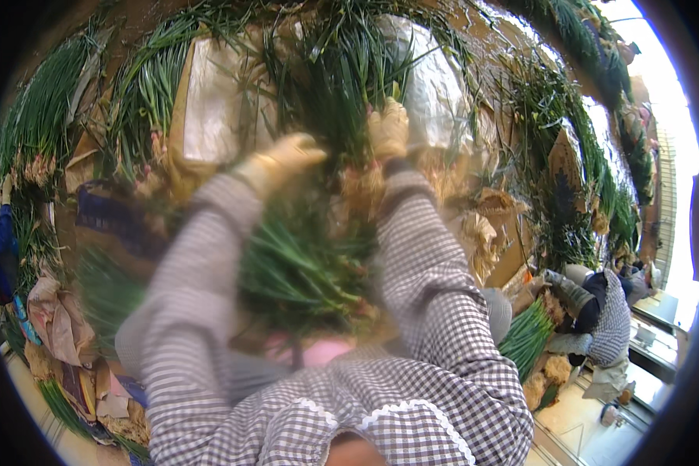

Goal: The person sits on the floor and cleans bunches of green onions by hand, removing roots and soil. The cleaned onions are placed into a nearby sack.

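Both hands wear pale yellow gloves below checked sleeves. My right hand (pixel 389 129) rests at the right side of a large pile of green onions (pixel 343 76), its fingers around the base of a stalk. Blurred by motion, my left hand (pixel 294 154) is just left of the same pile, fingers pointing right; whether it holds anything is unclear. Nearer my body, between the forearms, lies another bunch of green onions (pixel 297 271), roots to the right. Pale roots of onions (pixel 364 183) show below my right hand.
Silvery sheets (pixel 434 81) and a pale sack (pixel 209 99) lie beyond my hands. More green onion bunches (pixel 41 110) lie at the left. A crumpled brown sack (pixel 58 320) sits lower left. At the right, a person in a checked garment (pixel 609 320) is near another bunch (pixel 527 338).
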Tool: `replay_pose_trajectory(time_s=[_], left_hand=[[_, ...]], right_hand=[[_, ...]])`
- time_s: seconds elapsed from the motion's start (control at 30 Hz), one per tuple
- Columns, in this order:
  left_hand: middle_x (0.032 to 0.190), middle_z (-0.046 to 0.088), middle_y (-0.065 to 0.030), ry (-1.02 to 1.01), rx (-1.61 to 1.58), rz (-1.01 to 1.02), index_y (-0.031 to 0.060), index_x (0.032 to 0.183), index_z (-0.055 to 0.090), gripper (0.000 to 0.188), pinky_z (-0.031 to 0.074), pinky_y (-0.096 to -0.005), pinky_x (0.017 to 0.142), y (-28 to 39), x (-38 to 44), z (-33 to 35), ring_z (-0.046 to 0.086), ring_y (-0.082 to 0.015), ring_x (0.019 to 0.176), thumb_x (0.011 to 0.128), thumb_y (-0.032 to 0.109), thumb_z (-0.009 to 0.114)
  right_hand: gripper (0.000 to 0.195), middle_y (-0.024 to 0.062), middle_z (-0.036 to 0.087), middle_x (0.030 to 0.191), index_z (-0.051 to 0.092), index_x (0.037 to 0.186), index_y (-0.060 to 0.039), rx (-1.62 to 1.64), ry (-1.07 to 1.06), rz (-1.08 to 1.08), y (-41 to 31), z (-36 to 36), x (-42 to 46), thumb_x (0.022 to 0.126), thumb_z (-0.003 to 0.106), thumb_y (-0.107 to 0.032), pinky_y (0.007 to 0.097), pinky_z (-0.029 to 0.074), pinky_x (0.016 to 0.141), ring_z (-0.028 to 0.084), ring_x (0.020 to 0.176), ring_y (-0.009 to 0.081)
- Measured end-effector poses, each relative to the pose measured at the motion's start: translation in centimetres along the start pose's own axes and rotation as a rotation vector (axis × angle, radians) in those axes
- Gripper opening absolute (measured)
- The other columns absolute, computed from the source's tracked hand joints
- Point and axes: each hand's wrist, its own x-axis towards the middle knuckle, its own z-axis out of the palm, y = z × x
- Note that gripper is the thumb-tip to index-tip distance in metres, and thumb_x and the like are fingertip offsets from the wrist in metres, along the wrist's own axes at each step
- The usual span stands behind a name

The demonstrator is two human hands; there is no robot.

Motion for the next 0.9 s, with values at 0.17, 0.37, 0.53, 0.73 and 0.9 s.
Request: replay_pose_trajectory(time_s=[0.17, 0.37, 0.53, 0.73, 0.9], left_hand=[[0.124, 0.050, -0.0184, 0.371, -0.079, -0.075, -0.0032, 0.130, 0.037, 0.075, 0.040, -0.0350, 0.093, -9.5, 12.9, 12.4, 0.048, -0.0267, 0.114, 0.074, 0.033, 0.073], [0.123, 0.051, -0.0176, 0.363, -0.446, -0.153, -0.0014, 0.131, 0.035, 0.081, 0.046, -0.0365, 0.090, -8.0, 14.0, 12.9, 0.052, -0.0272, 0.111, 0.068, 0.022, 0.080], [0.101, 0.058, -0.0081, 0.109, -0.806, -0.099, 0.0028, 0.123, 0.045, 0.054, 0.051, -0.0296, 0.063, -3.5, 7.7, 10.0, 0.058, -0.0171, 0.084, 0.074, 0.007, 0.068], [0.101, 0.059, -0.0104, -0.164, -0.745, 0.068, 0.0050, 0.130, 0.038, 0.062, 0.051, -0.0329, 0.066, -0.1, 11.1, 11.6, 0.059, -0.0209, 0.085, 0.077, 0.012, 0.069], [0.120, 0.053, -0.0147, 0.204, -0.064, -0.064, 0.0074, 0.133, 0.035, 0.074, 0.046, -0.0363, 0.086, -0.5, 12.2, 13.1, 0.052, -0.0264, 0.109, 0.073, 0.027, 0.073]], right_hand=[[0.090, 0.0211, 0.042, 0.127, 0.015, 0.141, 0.0018, -0.388, -0.232, 0.083, 0.7, 3.1, 5.7, 0.076, 0.065, -0.035, 0.0408, 0.036, 0.099, 0.041, 0.119, 0.0351], [0.065, 0.0145, 0.055, 0.108, 0.034, 0.132, -0.0006, 0.271, -0.520, 0.177, 5.8, 6.4, 5.9, 0.079, 0.066, -0.019, 0.0370, 0.046, 0.086, 0.055, 0.097, 0.0268], [0.032, 0.0088, 0.061, 0.099, 0.053, 0.114, -0.0034, 1.020, -0.710, 0.116, 5.7, 0.5, 4.7, 0.084, 0.060, -0.008, 0.0346, 0.050, 0.079, 0.059, 0.092, 0.0199], [0.030, 0.0103, 0.061, 0.101, 0.052, 0.116, -0.0059, 1.061, -0.438, 0.452, 4.6, -5.9, 2.8, 0.087, 0.058, -0.010, 0.0339, 0.051, 0.082, 0.059, 0.094, 0.0233], [0.093, 0.0200, 0.040, 0.134, 0.019, 0.142, -0.0019, 0.599, -0.241, 0.449, 5.8, -2.0, 0.7, 0.072, 0.076, -0.025, 0.0363, 0.033, 0.105, 0.043, 0.120, 0.0306]])
